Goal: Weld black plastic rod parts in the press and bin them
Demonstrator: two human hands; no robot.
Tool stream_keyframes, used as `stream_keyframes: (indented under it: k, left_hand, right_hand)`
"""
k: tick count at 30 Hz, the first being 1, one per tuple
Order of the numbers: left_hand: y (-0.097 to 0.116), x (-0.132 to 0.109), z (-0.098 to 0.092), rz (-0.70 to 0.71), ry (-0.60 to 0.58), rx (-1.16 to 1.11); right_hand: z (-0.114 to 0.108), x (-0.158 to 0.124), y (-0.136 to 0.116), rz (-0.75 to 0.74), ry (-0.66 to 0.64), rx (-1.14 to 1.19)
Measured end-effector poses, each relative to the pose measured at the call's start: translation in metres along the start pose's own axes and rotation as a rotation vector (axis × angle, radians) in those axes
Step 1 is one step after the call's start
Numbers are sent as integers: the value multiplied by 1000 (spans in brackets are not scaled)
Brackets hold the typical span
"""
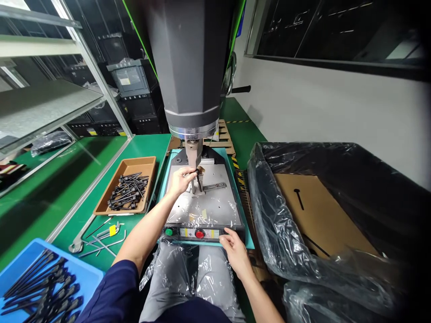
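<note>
A grey press machine [191, 67] stands before me, its narrow metal horn [194, 154] hanging over a steel base plate [208, 204]. My left hand [182, 179] reaches to the fixture under the horn and pinches a small black part [197, 171] there. At the front edge of the machine, my right hand [235, 251] rests with its fingers curled, just right of the red button [200, 234]. A green button [169, 232] sits at the panel's left end.
A brown tray [126, 186] of black rod parts lies left of the machine; a blue tray [40, 278] with more sits at lower left. Loose metal tools [101, 237] lie between them. A plastic-lined box [323, 215] with cardboard and one black part stands at right. Shelving [50, 103] rises at left.
</note>
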State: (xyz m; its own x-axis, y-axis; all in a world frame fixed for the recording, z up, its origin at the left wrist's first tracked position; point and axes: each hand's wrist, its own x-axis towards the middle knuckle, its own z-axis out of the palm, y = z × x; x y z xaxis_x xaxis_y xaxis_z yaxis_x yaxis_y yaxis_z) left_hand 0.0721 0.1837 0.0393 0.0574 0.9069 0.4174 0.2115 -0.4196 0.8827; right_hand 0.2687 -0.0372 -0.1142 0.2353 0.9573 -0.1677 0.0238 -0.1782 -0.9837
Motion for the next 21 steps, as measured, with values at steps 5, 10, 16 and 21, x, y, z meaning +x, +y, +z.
stream_keyframes:
  k: [5,10,16,21]
  left_hand:
    - [-2,10,-4,19,-27,81]
    - [-2,21,-8,32,-147,161]
    - [2,26,-13,92,-268,286]
    - [5,26,-19,230,-357,412]
  right_hand:
    - [0,-2,5,5,9,56]
    - [-7,-5,2,29,55,77]
    - [-17,-11,-9,42,107,84]
    - [-18,-14,-7,75,96,86]
